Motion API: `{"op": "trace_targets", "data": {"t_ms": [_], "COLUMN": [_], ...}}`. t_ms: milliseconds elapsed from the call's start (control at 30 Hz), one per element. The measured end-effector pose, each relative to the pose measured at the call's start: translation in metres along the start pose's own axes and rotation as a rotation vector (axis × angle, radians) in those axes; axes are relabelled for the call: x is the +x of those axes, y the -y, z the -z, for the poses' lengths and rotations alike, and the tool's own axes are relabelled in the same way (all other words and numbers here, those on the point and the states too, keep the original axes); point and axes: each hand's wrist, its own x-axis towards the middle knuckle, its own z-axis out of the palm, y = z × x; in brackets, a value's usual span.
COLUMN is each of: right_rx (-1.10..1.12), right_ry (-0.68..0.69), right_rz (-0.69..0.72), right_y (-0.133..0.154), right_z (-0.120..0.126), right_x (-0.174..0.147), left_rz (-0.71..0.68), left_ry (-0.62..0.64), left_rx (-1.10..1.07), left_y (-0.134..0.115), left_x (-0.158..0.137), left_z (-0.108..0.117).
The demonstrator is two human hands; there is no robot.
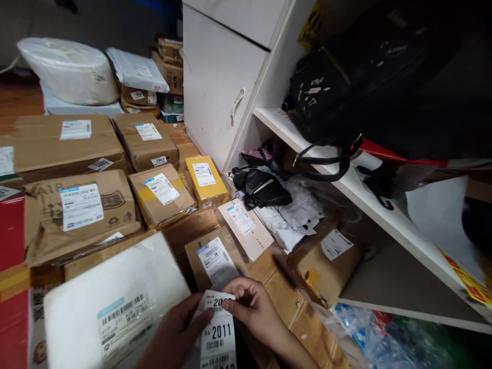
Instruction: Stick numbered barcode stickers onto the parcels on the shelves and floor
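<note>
A strip of white printed number labels (218,333) hangs between my hands, with "2011" readable on one of them. My left hand (177,325) pinches the strip's left edge. At the top label's right corner, the thumb and fingers of my right hand (253,307) are closed on the same strip. Just beyond my hands lies a small brown carton (198,253) with a shipping label. To the left sits a large white parcel (154,261), its shipping label facing up. Part of the strip's lower end is cut off by the frame.
Several taped cartons (49,138) stand in rows on the wooden floor, beside a yellow box (215,192) and a pale flat box (265,230). A white cabinet (215,77) rises behind. On the right, a shelf (369,215) carries black bags (330,92); another carton (315,261) lies below.
</note>
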Motion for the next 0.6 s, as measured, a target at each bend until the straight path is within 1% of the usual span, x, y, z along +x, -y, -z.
{"op": "trace_targets", "data": {"t_ms": [100, 200, 300, 400, 500, 533, 600], "right_rx": [0.036, 0.023, -0.021, -0.111, -0.181, -0.167, -0.071], "right_ry": [-0.006, -0.05, -0.165, -0.244, -0.257, -0.254, -0.23], "right_rz": [-0.016, -0.015, 0.018, 0.085, 0.139, 0.136, 0.099], "right_y": [-0.002, -0.006, -0.015, -0.027, -0.04, -0.046, -0.062], "right_z": [0.001, 0.001, -0.004, -0.009, -0.005, -0.001, 0.013], "right_x": [0.005, 0.006, 0.002, -0.006, -0.017, -0.021, -0.028], "left_rz": [0.031, 0.051, 0.087, 0.103, 0.127, 0.144, 0.178], "left_ry": [-0.033, -0.042, -0.108, -0.178, -0.167, -0.144, -0.084], "left_rx": [-0.071, -0.062, 0.022, 0.187, 0.347, 0.366, 0.359], "left_y": [0.0, -0.001, 0.0, 0.008, 0.021, 0.026, 0.033], "left_x": [-0.002, -0.004, -0.007, -0.01, -0.017, -0.022, -0.033], "left_z": [-0.001, -0.002, -0.005, -0.007, -0.003, 0.001, 0.012]}}
